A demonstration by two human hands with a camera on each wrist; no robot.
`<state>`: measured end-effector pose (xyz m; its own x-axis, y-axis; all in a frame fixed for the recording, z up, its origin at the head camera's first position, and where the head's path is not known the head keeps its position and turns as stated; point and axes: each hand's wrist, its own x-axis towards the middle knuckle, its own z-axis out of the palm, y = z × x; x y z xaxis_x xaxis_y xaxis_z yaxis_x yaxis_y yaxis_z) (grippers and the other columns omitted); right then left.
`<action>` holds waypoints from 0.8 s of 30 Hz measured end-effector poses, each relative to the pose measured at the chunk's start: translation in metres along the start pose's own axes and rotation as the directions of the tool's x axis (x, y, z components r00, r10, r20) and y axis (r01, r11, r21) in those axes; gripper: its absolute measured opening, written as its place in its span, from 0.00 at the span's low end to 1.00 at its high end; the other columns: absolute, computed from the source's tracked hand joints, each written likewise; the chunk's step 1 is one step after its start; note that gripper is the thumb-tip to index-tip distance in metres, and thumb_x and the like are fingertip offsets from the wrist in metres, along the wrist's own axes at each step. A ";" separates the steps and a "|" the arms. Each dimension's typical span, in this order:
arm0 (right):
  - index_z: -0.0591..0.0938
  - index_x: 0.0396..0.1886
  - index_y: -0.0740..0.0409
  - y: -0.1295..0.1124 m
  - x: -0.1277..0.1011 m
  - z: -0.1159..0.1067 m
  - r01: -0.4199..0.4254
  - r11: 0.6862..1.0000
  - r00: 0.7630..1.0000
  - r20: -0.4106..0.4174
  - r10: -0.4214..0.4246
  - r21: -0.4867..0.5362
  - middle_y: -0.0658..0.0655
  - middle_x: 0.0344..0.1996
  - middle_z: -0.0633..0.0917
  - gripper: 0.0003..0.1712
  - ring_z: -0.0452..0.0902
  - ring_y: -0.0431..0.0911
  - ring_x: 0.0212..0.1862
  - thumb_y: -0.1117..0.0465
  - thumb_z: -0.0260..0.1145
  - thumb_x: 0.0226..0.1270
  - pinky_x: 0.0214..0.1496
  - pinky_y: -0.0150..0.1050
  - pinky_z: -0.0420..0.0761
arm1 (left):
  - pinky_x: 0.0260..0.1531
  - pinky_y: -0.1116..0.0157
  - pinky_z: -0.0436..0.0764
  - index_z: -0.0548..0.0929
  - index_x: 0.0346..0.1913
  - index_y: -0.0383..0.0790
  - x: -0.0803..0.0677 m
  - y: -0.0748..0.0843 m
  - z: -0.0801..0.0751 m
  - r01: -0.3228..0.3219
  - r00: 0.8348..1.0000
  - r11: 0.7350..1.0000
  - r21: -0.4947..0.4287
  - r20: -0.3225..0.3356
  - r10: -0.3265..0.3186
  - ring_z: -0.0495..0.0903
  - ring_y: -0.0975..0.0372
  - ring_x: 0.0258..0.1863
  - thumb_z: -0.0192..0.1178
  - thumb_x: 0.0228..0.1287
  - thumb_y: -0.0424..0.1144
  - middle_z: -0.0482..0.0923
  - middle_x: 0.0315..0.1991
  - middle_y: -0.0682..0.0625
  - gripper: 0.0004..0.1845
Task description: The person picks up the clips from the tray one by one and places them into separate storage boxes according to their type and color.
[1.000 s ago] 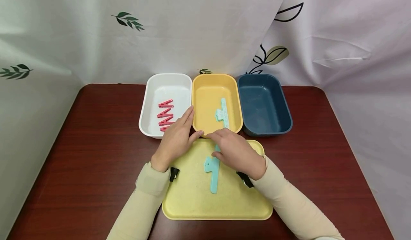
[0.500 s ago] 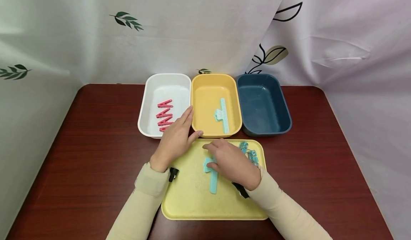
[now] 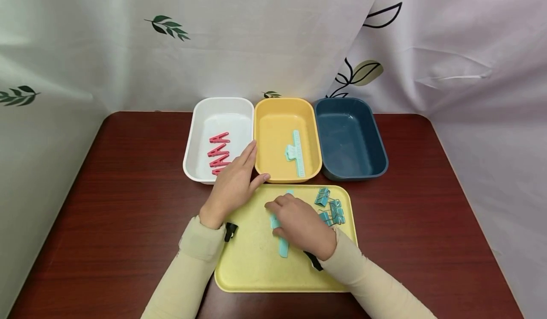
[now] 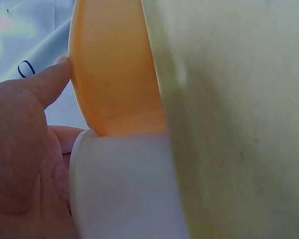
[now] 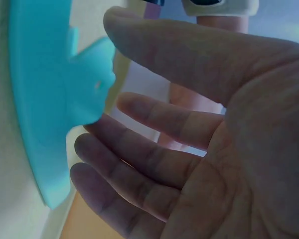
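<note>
My right hand [image 3: 301, 224] is low over a teal bag clip [image 3: 283, 248] that lies lengthwise on the yellow tray [image 3: 252, 271], hiding its middle. In the right wrist view, the thumb and loosely bent fingers [image 5: 139, 154] are spread around the clip's grip tab, with a gap between them. My left hand [image 3: 232, 191] rests with straight fingers over the near rims of the white box [image 3: 188, 141] and the yellow box [image 3: 271, 124]. In the left wrist view its thumb touches the yellow box's rim. Inside the yellow box lies a mint, ruler-marked clip [image 3: 297, 153].
Several red clothespins [image 3: 219, 151] lie in the white box. A dark blue box [image 3: 350, 134] stands at the right of the row. Teal binder clips [image 3: 336, 212] sit at the tray's far right corner. Behind the dark wooden table [image 3: 128, 191] hangs a patterned curtain [image 3: 256, 34].
My right hand has drawn back from the yellow box's near edge toward me, down over the teal bag clip, uncovering the binder clips. The left hand has stayed in place.
</note>
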<state>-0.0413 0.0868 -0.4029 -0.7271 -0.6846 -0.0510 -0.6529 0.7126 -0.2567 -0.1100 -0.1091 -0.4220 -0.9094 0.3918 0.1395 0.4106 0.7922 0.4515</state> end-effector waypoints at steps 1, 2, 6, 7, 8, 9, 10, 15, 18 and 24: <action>0.83 0.55 0.60 -0.001 0.000 0.001 0.000 1.000 1.000 0.002 0.000 -0.006 0.55 0.44 0.83 0.28 0.77 0.48 0.44 0.56 0.80 0.56 0.46 0.38 0.79 | 0.63 0.50 0.72 0.56 0.78 0.31 0.000 0.000 0.000 0.001 1.000 1.000 -0.001 0.000 -0.001 0.69 0.47 0.68 0.59 0.72 0.56 0.51 0.80 0.46 0.44; 0.83 0.55 0.60 -0.001 0.001 0.002 -0.001 1.000 1.000 0.004 0.001 -0.010 0.55 0.44 0.83 0.28 0.77 0.48 0.44 0.56 0.80 0.56 0.47 0.38 0.79 | 0.63 0.50 0.72 0.57 0.77 0.31 0.000 0.000 0.000 0.002 1.000 1.000 -0.001 0.000 -0.002 0.69 0.47 0.68 0.59 0.72 0.56 0.51 0.80 0.46 0.44; 0.82 0.56 0.60 -0.003 0.002 0.006 -0.011 1.000 1.000 0.020 0.011 -0.013 0.55 0.44 0.83 0.28 0.76 0.48 0.44 0.57 0.79 0.57 0.47 0.38 0.78 | 0.62 0.50 0.73 0.58 0.77 0.30 0.000 0.000 0.000 0.001 1.000 1.000 -0.001 -0.003 -0.001 0.70 0.47 0.67 0.59 0.72 0.56 0.51 0.80 0.46 0.43; 0.82 0.56 0.60 -0.003 0.002 0.007 -0.012 1.000 1.000 0.021 0.013 -0.021 0.55 0.44 0.83 0.28 0.76 0.48 0.43 0.57 0.79 0.57 0.47 0.38 0.78 | 0.62 0.50 0.73 0.57 0.77 0.31 0.000 0.000 0.000 0.001 1.000 1.000 -0.001 -0.004 -0.001 0.70 0.47 0.67 0.59 0.72 0.56 0.51 0.80 0.47 0.44; 0.82 0.56 0.60 -0.003 0.002 0.008 -0.013 0.999 1.000 0.020 0.013 -0.031 0.56 0.44 0.83 0.28 0.76 0.48 0.43 0.57 0.79 0.57 0.47 0.38 0.78 | 0.62 0.50 0.73 0.57 0.77 0.31 0.000 0.000 0.000 0.000 1.000 1.000 0.000 -0.005 0.000 0.70 0.47 0.67 0.59 0.72 0.56 0.51 0.80 0.47 0.44; 0.82 0.56 0.60 -0.003 0.003 0.008 -0.012 0.999 1.000 0.020 0.013 -0.046 0.55 0.43 0.84 0.28 0.76 0.48 0.43 0.57 0.79 0.57 0.46 0.38 0.78 | 0.62 0.50 0.73 0.57 0.77 0.31 0.000 0.000 0.000 -0.002 1.000 1.000 -0.001 -0.005 0.002 0.70 0.47 0.67 0.59 0.72 0.56 0.51 0.80 0.47 0.44; 0.82 0.55 0.60 -0.004 0.003 0.009 -0.010 0.998 1.000 0.017 0.011 -0.065 0.55 0.43 0.84 0.28 0.76 0.48 0.42 0.57 0.80 0.56 0.46 0.37 0.78 | 0.62 0.50 0.72 0.57 0.78 0.31 0.000 0.000 0.000 -0.003 1.000 1.000 -0.001 -0.006 0.003 0.70 0.47 0.68 0.59 0.72 0.56 0.51 0.80 0.47 0.44; 0.83 0.54 0.60 -0.005 0.005 0.012 0.000 0.991 1.000 0.005 0.001 -0.133 0.55 0.40 0.83 0.28 0.75 0.48 0.39 0.56 0.81 0.54 0.44 0.37 0.78 | 0.63 0.51 0.72 0.56 0.78 0.31 0.000 0.000 0.000 -0.004 1.000 1.000 -0.002 -0.004 0.004 0.69 0.48 0.69 0.59 0.72 0.55 0.50 0.80 0.46 0.44; 0.84 0.52 0.60 -0.005 0.005 0.013 0.002 0.990 1.000 -0.002 -0.002 -0.139 0.55 0.39 0.82 0.28 0.75 0.47 0.38 0.56 0.82 0.53 0.42 0.37 0.78 | 0.62 0.50 0.72 0.56 0.78 0.31 0.000 0.000 0.000 -0.002 1.000 1.000 0.001 -0.001 0.002 0.69 0.47 0.68 0.59 0.72 0.56 0.50 0.80 0.46 0.44; 0.84 0.51 0.60 -0.005 0.005 0.014 -0.006 0.994 1.000 -0.005 0.006 -0.106 0.56 0.39 0.81 0.25 0.74 0.47 0.37 0.59 0.81 0.54 0.40 0.36 0.79 | 0.62 0.50 0.73 0.57 0.77 0.30 0.000 0.000 0.001 -0.005 1.000 1.000 0.005 -0.006 0.005 0.70 0.47 0.67 0.59 0.72 0.55 0.51 0.80 0.46 0.43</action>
<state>-0.0388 0.0781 -0.4156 -0.7317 -0.6799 -0.0480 -0.6674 0.7290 -0.1523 -0.1103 -0.1088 -0.4230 -0.9077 0.3928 0.1475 0.4154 0.7925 0.4465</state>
